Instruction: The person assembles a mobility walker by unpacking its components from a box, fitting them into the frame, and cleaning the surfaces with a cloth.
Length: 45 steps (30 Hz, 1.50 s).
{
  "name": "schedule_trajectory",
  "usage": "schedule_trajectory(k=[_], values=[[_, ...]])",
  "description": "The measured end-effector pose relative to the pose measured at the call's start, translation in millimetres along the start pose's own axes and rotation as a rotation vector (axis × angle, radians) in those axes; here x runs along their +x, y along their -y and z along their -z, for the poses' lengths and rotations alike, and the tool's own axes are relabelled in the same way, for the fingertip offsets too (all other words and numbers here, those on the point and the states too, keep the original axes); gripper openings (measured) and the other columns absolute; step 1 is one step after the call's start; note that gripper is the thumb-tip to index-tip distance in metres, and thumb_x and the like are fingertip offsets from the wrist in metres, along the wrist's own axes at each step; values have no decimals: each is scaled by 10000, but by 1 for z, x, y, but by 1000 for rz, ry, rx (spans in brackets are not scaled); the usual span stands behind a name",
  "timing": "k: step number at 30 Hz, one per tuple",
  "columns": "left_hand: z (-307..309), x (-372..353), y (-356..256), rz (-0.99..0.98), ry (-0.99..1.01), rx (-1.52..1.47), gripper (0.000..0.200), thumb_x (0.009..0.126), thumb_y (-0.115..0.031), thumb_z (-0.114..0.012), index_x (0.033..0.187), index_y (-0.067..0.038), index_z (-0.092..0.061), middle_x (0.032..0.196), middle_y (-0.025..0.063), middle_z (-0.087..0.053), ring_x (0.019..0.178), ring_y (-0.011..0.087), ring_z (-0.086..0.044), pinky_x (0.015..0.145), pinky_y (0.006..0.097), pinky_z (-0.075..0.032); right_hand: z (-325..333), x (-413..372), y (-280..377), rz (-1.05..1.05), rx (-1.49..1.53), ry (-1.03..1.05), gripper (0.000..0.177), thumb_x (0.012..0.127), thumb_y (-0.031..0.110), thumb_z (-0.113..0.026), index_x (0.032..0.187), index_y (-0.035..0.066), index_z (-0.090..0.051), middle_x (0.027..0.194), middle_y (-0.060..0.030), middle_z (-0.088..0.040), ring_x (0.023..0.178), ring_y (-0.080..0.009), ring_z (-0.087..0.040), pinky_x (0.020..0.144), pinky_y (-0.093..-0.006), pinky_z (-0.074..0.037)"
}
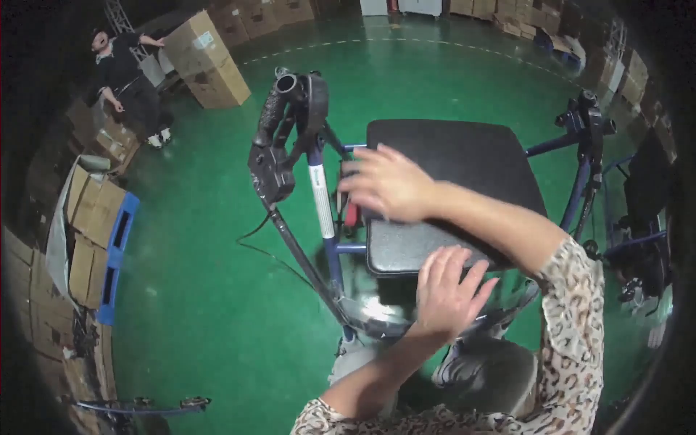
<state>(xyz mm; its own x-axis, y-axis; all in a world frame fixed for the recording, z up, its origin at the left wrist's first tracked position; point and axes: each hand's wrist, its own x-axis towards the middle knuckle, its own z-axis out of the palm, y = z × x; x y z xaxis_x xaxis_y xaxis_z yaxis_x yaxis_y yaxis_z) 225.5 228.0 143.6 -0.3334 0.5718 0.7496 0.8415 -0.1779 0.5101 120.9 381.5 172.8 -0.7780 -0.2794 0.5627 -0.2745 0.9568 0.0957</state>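
A rollator walker with a blue frame [333,268] stands upright before me, its black padded seat [464,156] facing up. My right hand [388,185] reaches across the seat to its left edge, fingers spread and slightly blurred, near a small red part [351,214] beside the frame. My left hand [451,290] rests at the seat's front edge with its fingers apart. Left of the seat rise a black hand grip [272,116] and brake lever, with a thin cable [254,243] looping below. The opposite handle [583,127] stands at the right.
Cardboard boxes [94,210] and a blue pallet [116,257] line the left side. Another person [127,76] stands at the far left beside a tall carton [206,61]. A second dark walker-like frame [641,210] is at the right. The floor [196,319] is green.
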Motion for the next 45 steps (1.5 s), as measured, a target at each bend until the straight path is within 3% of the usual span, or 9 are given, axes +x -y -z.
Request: schedule_trajectory(k=[4, 7, 11, 12, 21, 25, 30, 37, 45], values=[[-1, 2, 4, 19, 21, 127, 371, 797, -251, -719, 1102, -66, -617, 1152, 104, -546, 1084, 292, -519, 965, 430, -397, 4, 1, -104, -191, -321, 178, 239, 925, 306, -467, 1069, 221, -636, 1242, 38, -607, 993, -277, -584, 771, -461, -527], [0, 0, 9, -24, 9, 151, 408, 798, -254, -720, 1135, -57, -601, 1172, 108, -539, 1093, 292, -523, 956, 409, -409, 41, -62, -141, -786, -504, 504, 327, 962, 356, -394, 1205, 254, -587, 1365, 104, -526, 1099, -287, -574, 819, -452, -532], [4, -2, 14, -44, 13, 139, 408, 794, -258, -723, 1130, -59, -603, 1174, 108, -542, 1085, 282, -529, 953, 403, -410, 66, -175, -165, -789, -609, 359, 455, 981, 456, -375, 1397, 290, -451, 1467, -37, -426, 1195, -342, -523, 980, -488, -456], [5, -2, 15, -50, 16, 136, 408, 793, -259, -724, 1128, -60, -603, 1174, 108, -543, 1083, 279, -530, 952, 401, -411, 97, -157, -111, -1268, -208, 291, 518, 997, 457, -372, 1457, 220, -385, 1482, -138, -382, 1213, -380, -501, 1020, -479, -419], [39, -3, 0, -7, -42, -127, 321, 803, -166, -690, 1079, -31, -596, 1127, 115, -561, 1027, 278, -535, 940, 402, -408, 187, -226, 130, -1120, -26, 61, 440, 975, 210, -518, 1382, 55, -457, 1331, -167, -506, 1141, -350, -551, 970, -388, -442], [87, -11, 19, 219, -428, -53, 254, 843, -130, -639, 1071, -31, -588, 1071, 107, -552, 982, 268, -503, 910, 376, -384, 209, -272, 146, -1035, -145, -160, 311, 920, 115, -596, 1207, 0, -560, 1184, -150, -593, 1011, -319, -595, 877, -368, -475], [110, -61, 117, 686, -741, 189, 356, 917, -267, -633, 1153, -10, -566, 1059, 122, -540, 1059, 268, -509, 926, 394, -413, 182, -336, 111, -1516, 61, -510, 342, 851, 196, -695, 1127, 23, -594, 1058, -119, -636, 917, -236, -615, 822, -340, -481], [132, -82, 135, 978, -188, -324, 363, 922, -351, -635, 1089, -33, -584, 864, 89, -571, 845, 230, -596, 752, 365, -508, 146, -421, 67, -1706, 192, -627, 415, 802, 246, -734, 1137, 51, -585, 959, -94, -649, 846, -173, -604, 778, -293, -482], [202, -68, 80, 1096, -185, -1233, 322, 988, -383, -534, 888, -77, -543, 687, 19, -483, 541, 102, -473, 474, 223, -401, 177, -394, 99, -1404, 1126, -949, 312, 860, 183, -647, 1143, 84, -561, 864, -45, -602, 698, -142, -537, 580, -292, -424]])
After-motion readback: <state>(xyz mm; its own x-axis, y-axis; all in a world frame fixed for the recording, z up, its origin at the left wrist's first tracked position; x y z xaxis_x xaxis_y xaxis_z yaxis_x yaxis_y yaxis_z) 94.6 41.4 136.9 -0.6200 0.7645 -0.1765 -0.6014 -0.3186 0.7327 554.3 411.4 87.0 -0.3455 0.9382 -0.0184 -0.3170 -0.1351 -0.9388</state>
